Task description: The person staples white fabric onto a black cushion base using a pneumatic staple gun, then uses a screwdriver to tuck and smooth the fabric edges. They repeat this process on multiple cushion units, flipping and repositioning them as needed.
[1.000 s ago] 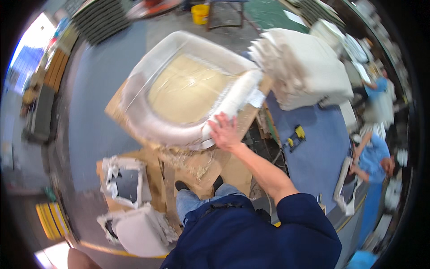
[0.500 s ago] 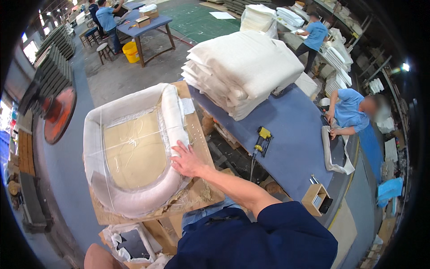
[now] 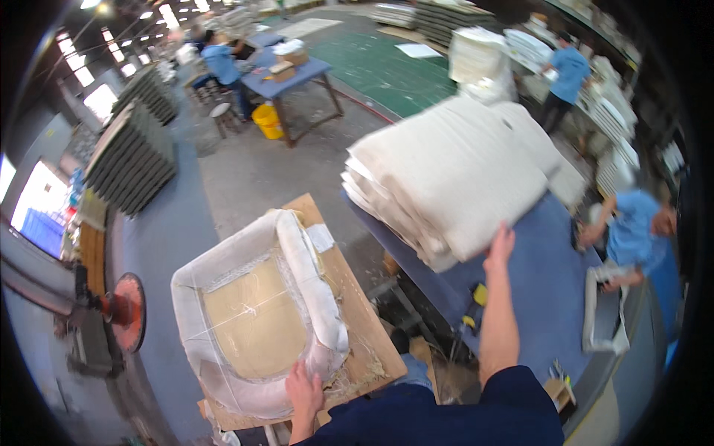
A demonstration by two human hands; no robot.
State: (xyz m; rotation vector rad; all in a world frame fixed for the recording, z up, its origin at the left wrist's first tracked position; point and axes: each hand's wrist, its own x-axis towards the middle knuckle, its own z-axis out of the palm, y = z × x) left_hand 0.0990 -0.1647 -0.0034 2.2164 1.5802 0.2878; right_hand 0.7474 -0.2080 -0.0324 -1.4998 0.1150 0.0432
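A rounded rectangular frame padded in whitish fabric (image 3: 197, 320) lies on a wooden board (image 3: 364, 327), with thin strings crossed and knotted over its tan middle panel (image 3: 253, 338). My left hand (image 3: 305, 390) rests against its near padded side, fingers extended. Farther right, my right hand (image 3: 501, 249) reaches to the near right corner of a thick stack of off-white fabric sheets (image 3: 454, 171), its fingers stretched out and touching or very close to the edge. A yellow and black staple gun (image 3: 476, 301) on the blue table (image 3: 539, 297) is partly behind my right forearm.
At right, a co-worker in blue (image 3: 632, 227) handles a fabric-wrapped frame (image 3: 599, 312). A small wooden box with tools (image 3: 558, 390) sits near my right elbow. An orange-red disc on an arm (image 3: 129, 312) stands at left. Beyond are a yellow bucket (image 3: 268, 121) and another blue-topped table (image 3: 294, 82).
My right hand has left the padded frame and moved right to the fabric stack. My left hand has come up onto the frame's near side. The whole view has shifted.
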